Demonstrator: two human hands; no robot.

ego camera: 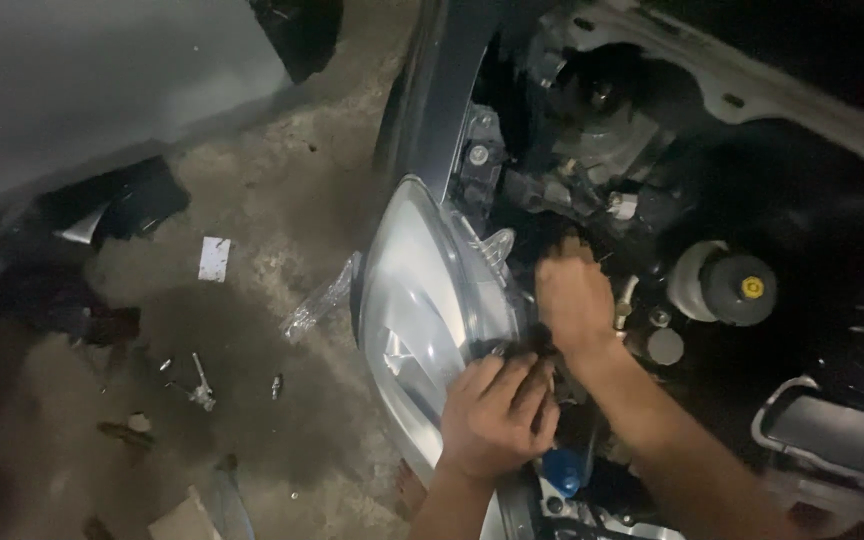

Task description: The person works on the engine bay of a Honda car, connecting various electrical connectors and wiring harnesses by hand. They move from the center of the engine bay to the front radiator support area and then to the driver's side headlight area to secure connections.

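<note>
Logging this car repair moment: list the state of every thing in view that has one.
Clear plastic headlight unit: seated at the car's front corner, unlit.
Left hand: fingers curled over the headlight's rear edge.
Right hand: reaching behind the headlight, fingertips hidden.
Round reservoir cap with yellow centre: on, closed.
Blue cap: on.
Small metal tool: lying on the floor, untouched.

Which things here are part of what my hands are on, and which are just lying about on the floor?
In hand:
- headlight, gripped at its rear edge by the left hand
- right hand, reaching in behind the lamp
- engine bay parts around it

Lying about:
- ratchet tool
- white scrap
- clear plastic wrap
- black trim piece
</note>
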